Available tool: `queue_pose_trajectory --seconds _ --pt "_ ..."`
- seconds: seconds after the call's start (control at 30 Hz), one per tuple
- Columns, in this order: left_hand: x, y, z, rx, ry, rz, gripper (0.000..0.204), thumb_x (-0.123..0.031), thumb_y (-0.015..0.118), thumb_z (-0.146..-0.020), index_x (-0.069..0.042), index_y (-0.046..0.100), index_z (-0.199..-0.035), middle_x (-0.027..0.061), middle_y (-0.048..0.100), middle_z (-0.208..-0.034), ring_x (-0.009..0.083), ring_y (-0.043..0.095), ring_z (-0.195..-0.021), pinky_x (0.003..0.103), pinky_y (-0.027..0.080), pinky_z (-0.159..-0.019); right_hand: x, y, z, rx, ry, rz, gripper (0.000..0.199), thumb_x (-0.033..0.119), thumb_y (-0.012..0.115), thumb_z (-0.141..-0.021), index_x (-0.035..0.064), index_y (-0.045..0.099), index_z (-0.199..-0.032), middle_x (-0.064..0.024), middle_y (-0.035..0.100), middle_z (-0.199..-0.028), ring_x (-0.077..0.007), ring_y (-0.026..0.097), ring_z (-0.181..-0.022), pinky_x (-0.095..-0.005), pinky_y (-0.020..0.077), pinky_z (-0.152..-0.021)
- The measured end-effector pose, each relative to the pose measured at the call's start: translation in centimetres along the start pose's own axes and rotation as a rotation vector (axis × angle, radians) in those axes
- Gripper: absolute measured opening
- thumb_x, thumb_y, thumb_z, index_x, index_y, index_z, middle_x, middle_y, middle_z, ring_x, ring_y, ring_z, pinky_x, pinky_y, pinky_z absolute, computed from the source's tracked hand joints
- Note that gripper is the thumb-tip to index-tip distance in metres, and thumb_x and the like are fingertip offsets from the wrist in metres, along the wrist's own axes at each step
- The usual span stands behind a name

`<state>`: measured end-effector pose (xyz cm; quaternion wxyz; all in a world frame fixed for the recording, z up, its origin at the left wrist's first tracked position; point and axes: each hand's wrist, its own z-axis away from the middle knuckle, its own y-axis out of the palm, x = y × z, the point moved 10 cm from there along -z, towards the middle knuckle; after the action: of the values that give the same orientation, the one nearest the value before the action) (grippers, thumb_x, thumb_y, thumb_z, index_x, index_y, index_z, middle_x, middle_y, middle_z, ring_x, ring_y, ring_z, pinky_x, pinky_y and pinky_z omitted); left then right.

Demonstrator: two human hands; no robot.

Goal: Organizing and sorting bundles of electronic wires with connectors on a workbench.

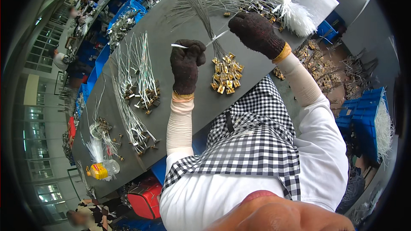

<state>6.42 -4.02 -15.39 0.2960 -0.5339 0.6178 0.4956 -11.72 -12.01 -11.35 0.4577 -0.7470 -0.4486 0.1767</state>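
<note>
Dark-gloved fingers [196, 50] pinch thin white plastic-looking strip [217, 37]

Left hand [185, 66] and right hand [255, 34] hold it straight across a grey wire bundle [219, 51] with gold-coloured ends on the dark surface [206, 105]. Likely light, bendy, slippery; grip near its ends.

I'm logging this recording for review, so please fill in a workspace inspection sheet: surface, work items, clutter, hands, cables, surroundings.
Surface: dark grey tabletop.
Work items: wire bundle with gold-coloured metal ends; white tie strip crossing it, though whether it loops behind is unclear.
Clutter: other wire bundles; white strip pile; yellow-labelled plastic bottle.
Hands: gloved left hand and gloved right hand, both closed on the strip.
Cables: beyond the wires, nothing seen.
Surroundings: blue crate, red case, co-workers leftward.
</note>
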Motion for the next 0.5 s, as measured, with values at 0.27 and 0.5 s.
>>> queue_pose_trajectory --seconds 0.27,0.5 --pt "0.2 -0.8 0.7 -0.127 -0.058 -0.200 0.019 -0.004 0.069 -0.096 -0.004 0.058 -0.112 0.0103 0.069 -0.110 0.0196 0.064 -0.095 0.031 0.054 -0.076 -1.9 -1.9 1.1 -0.073 0.060 -0.308 0.050 0.015 0.076 -0.088 0.0113 0.060 -0.136 -0.0139 0.065 -0.130 -0.0295 0.067 -0.115 -0.0405 0.0569 -0.095" --pt "12.9 4.3 -0.1 -0.086 -0.157 -0.383 0.020 -0.021 0.073 -0.095 -0.002 0.069 -0.093 0.0072 0.071 -0.089 0.0122 0.063 -0.077 0.034 0.050 -0.068 2.7 -2.1 -4.9 0.187 0.162 -0.909 0.074 0.034 0.080 -0.088 0.0027 0.050 -0.148 -0.0157 0.067 -0.132 -0.0276 0.066 -0.111 -0.0396 0.0553 -0.095"
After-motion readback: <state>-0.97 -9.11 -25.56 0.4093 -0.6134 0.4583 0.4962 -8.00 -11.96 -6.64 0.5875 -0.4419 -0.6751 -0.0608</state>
